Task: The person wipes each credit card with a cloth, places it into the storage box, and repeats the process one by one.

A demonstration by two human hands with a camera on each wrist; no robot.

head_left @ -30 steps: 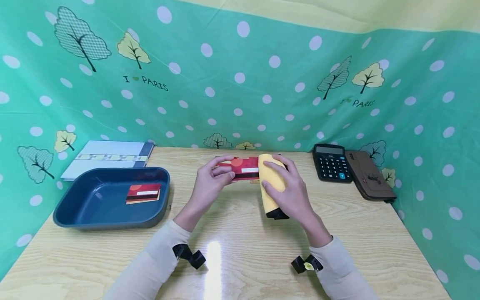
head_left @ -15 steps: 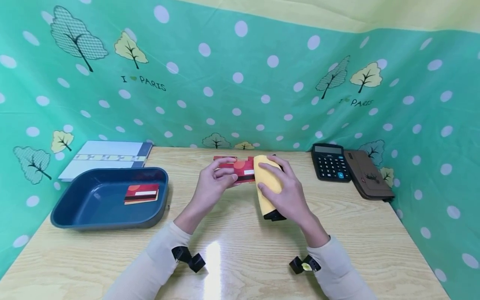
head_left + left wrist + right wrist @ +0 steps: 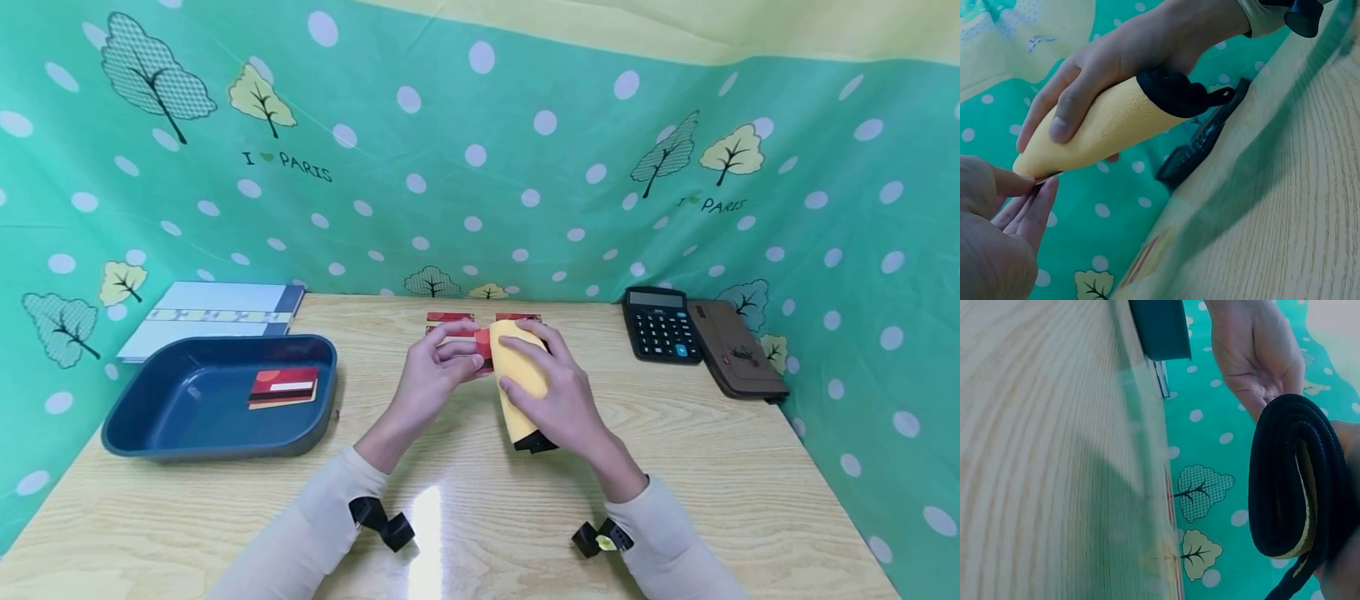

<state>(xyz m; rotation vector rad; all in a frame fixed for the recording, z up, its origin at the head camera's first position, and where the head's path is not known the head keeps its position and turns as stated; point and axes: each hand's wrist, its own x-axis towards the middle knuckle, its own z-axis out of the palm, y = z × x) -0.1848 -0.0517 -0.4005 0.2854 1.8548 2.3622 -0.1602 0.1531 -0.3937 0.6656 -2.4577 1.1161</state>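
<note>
In the head view my left hand (image 3: 427,367) pinches the left end of a red card (image 3: 483,343) between thumb and fingers. My right hand (image 3: 566,383) grips a rolled yellow cloth (image 3: 516,375) with black edging, which covers the card's right part. Seen from the left wrist, only a thin edge of the card shows between the left fingertips and the yellow cloth (image 3: 1094,134). In the right wrist view the cloth's black end (image 3: 1291,481) shows as folded layers. Behind the hands lie red cards, one on the left (image 3: 451,317) and one on the right (image 3: 519,317).
At left stands a dark blue bin (image 3: 225,343) with a red card (image 3: 283,386) on top of others inside. A notebook (image 3: 217,300) lies behind it. At back right are a calculator (image 3: 663,325) and a brown wallet (image 3: 738,350). A patterned curtain (image 3: 480,200) borders the table.
My right hand has slid the cloth leftward along the card, hiding most of it. Both hands have come slightly nearer, revealing more of the cards behind.
</note>
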